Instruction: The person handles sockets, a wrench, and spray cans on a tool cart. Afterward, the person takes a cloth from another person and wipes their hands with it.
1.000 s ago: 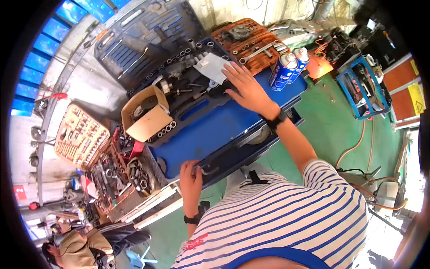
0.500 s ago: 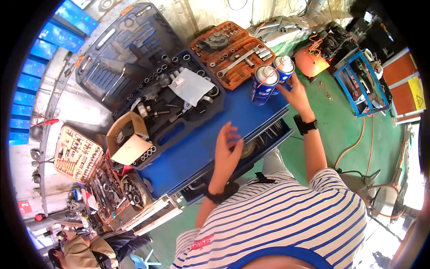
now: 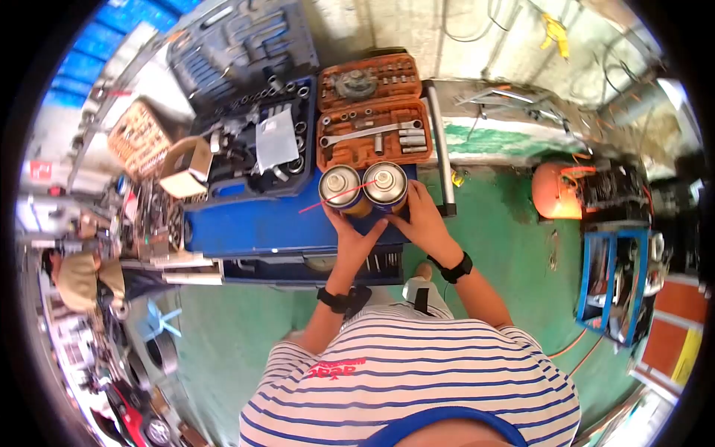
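- Green workshop floor (image 3: 223,328) borders a blue cabinet top (image 3: 261,227), seen from the head camera.
- Left hand (image 3: 353,240) cups the left can (image 3: 341,183); right hand (image 3: 426,220) cups the right can (image 3: 385,182), apparently keeping both upright together over the cabinet's right end.
- Open orange case (image 3: 354,157) lies just behind, probably for easy reach.

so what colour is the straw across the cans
The straw is red; the head view shows it best.

At upper centre, an open orange plastic tool case (image 3: 335,157) holds a long silver wrench (image 3: 372,133). An open tan cardboard box (image 3: 185,183) sits left of centre. A rounded orange tank (image 3: 551,192) stands at right, above a blue metal-framed rack (image 3: 615,238).
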`<act>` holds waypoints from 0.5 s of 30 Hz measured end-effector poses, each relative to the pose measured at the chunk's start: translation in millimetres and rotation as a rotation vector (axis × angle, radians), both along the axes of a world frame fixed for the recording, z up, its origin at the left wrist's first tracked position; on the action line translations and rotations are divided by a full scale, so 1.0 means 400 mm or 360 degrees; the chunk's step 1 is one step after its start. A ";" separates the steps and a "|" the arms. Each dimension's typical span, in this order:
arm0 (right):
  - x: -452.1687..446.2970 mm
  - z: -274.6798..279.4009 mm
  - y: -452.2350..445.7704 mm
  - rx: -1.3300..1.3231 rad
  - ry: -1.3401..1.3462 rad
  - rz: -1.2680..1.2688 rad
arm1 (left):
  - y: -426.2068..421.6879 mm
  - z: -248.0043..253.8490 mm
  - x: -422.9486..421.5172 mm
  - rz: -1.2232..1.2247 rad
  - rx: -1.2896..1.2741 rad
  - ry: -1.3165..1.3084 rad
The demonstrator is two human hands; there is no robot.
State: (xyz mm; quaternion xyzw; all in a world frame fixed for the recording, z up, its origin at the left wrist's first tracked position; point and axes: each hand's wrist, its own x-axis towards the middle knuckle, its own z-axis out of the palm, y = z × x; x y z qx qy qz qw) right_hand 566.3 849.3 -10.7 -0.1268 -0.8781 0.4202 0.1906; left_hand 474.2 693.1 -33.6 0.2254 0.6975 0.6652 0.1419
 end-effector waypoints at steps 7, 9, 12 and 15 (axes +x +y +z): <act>-0.030 -0.015 -0.020 0.0117 -0.0048 0.0006 | 0.050 -0.019 0.058 0.0391 -0.0096 0.0123; -0.044 -0.014 -0.011 0.0126 -0.0058 0.0030 | 0.051 -0.019 0.038 0.0403 -0.0072 0.0181; -0.034 -0.027 -0.011 0.0154 -0.0104 0.0158 | 0.048 -0.024 0.034 0.0395 -0.0039 0.0121; -0.029 -0.023 0.018 0.0140 -0.0160 0.0330 | 0.063 -0.025 0.031 0.0506 -0.0037 0.0177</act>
